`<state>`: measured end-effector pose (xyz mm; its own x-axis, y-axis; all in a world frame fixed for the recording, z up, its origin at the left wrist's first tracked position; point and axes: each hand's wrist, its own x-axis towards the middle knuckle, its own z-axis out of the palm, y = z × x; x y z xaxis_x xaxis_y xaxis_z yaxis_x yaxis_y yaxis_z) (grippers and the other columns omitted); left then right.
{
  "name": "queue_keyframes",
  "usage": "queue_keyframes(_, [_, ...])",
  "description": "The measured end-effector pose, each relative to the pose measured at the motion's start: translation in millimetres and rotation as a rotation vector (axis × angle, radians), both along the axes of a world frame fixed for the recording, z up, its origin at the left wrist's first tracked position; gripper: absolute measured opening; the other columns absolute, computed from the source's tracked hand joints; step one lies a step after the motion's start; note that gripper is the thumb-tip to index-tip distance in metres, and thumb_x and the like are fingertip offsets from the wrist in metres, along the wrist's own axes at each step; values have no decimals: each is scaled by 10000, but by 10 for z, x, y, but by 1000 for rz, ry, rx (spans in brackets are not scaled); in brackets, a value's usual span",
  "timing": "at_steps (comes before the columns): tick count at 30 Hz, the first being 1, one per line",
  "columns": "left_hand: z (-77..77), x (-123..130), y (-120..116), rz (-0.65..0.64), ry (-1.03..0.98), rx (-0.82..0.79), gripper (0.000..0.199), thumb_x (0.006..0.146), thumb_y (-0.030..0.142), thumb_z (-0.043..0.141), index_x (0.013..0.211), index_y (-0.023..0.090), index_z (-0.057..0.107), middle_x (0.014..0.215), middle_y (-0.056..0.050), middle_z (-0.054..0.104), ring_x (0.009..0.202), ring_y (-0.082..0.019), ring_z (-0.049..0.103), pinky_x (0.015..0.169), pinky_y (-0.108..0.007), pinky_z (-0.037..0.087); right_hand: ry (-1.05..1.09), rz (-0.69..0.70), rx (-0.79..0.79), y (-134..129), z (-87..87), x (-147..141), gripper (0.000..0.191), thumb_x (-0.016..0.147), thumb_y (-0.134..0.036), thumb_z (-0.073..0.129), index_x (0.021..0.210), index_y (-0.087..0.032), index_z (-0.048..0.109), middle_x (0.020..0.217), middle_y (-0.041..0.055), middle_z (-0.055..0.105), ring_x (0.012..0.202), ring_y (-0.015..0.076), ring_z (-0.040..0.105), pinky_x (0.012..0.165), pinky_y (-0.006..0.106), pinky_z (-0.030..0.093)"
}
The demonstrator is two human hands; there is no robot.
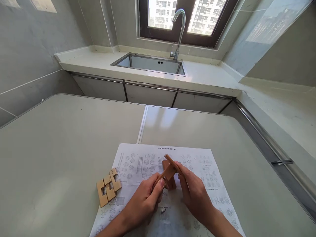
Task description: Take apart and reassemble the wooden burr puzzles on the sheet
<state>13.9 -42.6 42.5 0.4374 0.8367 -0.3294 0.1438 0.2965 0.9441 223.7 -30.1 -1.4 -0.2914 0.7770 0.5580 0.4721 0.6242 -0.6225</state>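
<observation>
My left hand (148, 194) is closed on a reddish-brown wooden puzzle piece (168, 171), thumb on top. In my right hand (197, 191), the fingers grip a flat wooden bar (171, 160) of the same colour, slanting up to the left. The two pieces meet between my hands. Another reddish-brown wooden part (172, 184) shows beneath them, partly covered, so I cannot tell if it is joined. Under my hands lies a printed sheet (204, 164) with rows of small diagrams. To the left, several light wooden puzzle pieces (108, 187) lie close together, overlapping the sheet's left edge.
The sheet rests on a pale table (69, 141) with a white seam (142, 125) running away from me. Beyond it stands a counter (202, 74) with a steel sink (148, 62) and a curved tap (182, 29) below a window (160, 14). A metal rail (266, 138) runs along the right.
</observation>
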Motion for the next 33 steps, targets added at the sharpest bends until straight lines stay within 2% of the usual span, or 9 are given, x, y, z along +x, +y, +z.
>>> queue_keyframes(5, [22, 22, 11, -15, -8, -3, 534, 1051, 682, 420, 997, 177, 582, 675, 68, 374, 576, -123, 313, 523, -258, 284, 25, 6, -55, -18, 43, 2, 592, 1077, -36, 407, 1624, -262, 409, 1046, 75, 809, 894, 227, 792, 780, 363, 669])
queue_keyframes(8, [23, 17, 20, -11, -4, 15, 548, 1039, 704, 424, 970, 180, 569, 666, 70, 370, 574, -123, 307, 525, -258, 281, 41, 15, -85, -17, 78, 6, 561, 1081, -64, 421, 1605, -260, 445, 949, 59, 780, 813, 218, 768, 731, 352, 661])
queue_keyframes(12, [1, -5, 17, -3, 1, 47, 542, 1033, 715, 437, 910, 196, 529, 652, 70, 373, 575, -121, 317, 534, -258, 289, 65, 35, -116, -12, 124, 10, 530, 1082, -92, 441, 1580, -268, 490, 967, 74, 753, 759, 207, 727, 691, 351, 646])
queue_keyframes(17, [-12, -17, 10, -8, -99, -54, 537, 1017, 729, 468, 943, 202, 537, 573, 104, 306, 499, -106, 251, 469, -247, 232, 96, 94, -197, -23, 105, 37, 560, 1097, -108, 407, 1632, -275, 423, 863, 40, 735, 713, 203, 697, 718, 361, 635])
queue_keyframes(20, [-12, -10, 12, -4, -90, -54, 533, 1022, 719, 469, 947, 198, 548, 574, 102, 315, 497, -105, 258, 463, -242, 230, 115, 108, -235, -26, 75, 57, 569, 1100, -119, 418, 1644, -285, 405, 867, 29, 731, 732, 195, 705, 727, 347, 635])
queue_keyframes(24, [-5, -5, 15, -4, -44, -14, 506, 1045, 686, 443, 934, 202, 541, 582, 94, 340, 504, -111, 289, 480, -247, 253, 75, 99, -150, -7, 60, 71, 602, 1093, -109, 428, 1661, -302, 369, 894, 29, 737, 737, 183, 699, 704, 330, 631])
queue_keyframes(28, [13, -17, 23, 0, 47, 59, 469, 1058, 638, 436, 899, 206, 526, 641, 72, 357, 567, -128, 318, 526, -260, 283, 31, 70, -55, 4, 39, 67, 626, 1085, -82, 429, 1668, -295, 349, 838, 15, 721, 700, 178, 672, 682, 328, 622])
queue_keyframes(33, [5, -17, 24, -16, 130, 122, 462, 1077, 605, 384, 855, 213, 488, 710, 45, 392, 648, -152, 359, 612, -287, 318, 50, 67, -82, -11, 3, 46, 635, 1077, -55, 423, 1661, -297, 365, 830, 16, 712, 694, 177, 666, 672, 323, 622])
